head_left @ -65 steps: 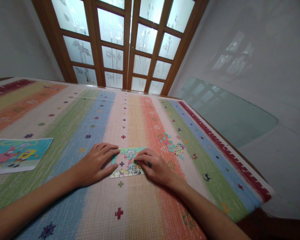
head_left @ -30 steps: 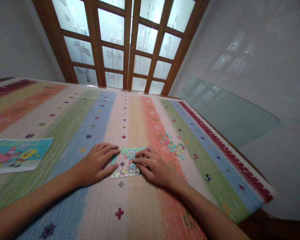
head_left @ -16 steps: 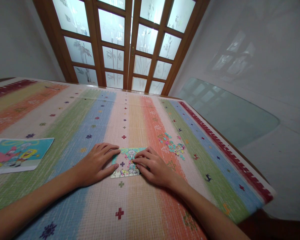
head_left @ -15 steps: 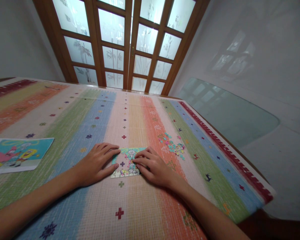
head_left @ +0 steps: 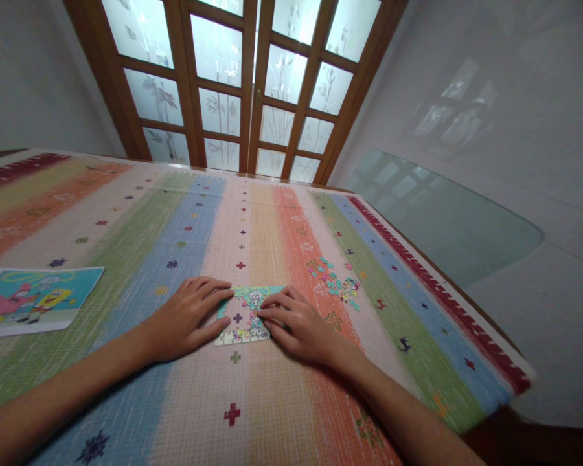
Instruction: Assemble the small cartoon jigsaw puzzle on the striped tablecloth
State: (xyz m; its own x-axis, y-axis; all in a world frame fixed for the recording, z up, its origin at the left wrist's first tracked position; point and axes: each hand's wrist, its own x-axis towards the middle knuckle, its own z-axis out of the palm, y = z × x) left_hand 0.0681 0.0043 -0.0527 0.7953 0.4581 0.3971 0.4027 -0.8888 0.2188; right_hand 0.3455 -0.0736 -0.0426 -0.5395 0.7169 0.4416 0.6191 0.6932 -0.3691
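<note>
A partly joined jigsaw (head_left: pixel 255 299) lies flat on the cloth-covered tabletop (head_left: pixel 272 414), straight ahead of the person and between the two hands. By the look of it, the work is past its opening stage but well short of complete: the far edge, the near edge and a strip down the left side appear joined up, and a pale standing figure fills much of the part right of centre. What is lacking is chiefly the inside left of that figure, where the cloth shows through and a printed purple cross (head_left: pixel 237 318) can be seen in the gap; the right end is covered, so its state cannot be told. Beyond the right hand (head_left: pixel 298 323) and further to the right, a scatter of loose pieces (head_left: pixel 340 283), mostly teal with some pink and yellow, remains to be fitted. The left hand (head_left: pixel 187 317) has its thumb and forefinger well apart, tips at the jigsaw's left side, clamped on nothing. The right hand's fingers are bent close together over the figure; whether a piece is pinched between them cannot be made out. Well off to the left lies a printed picture (head_left: pixel 41 301) of cartoon characters, apparently the reference.
</note>
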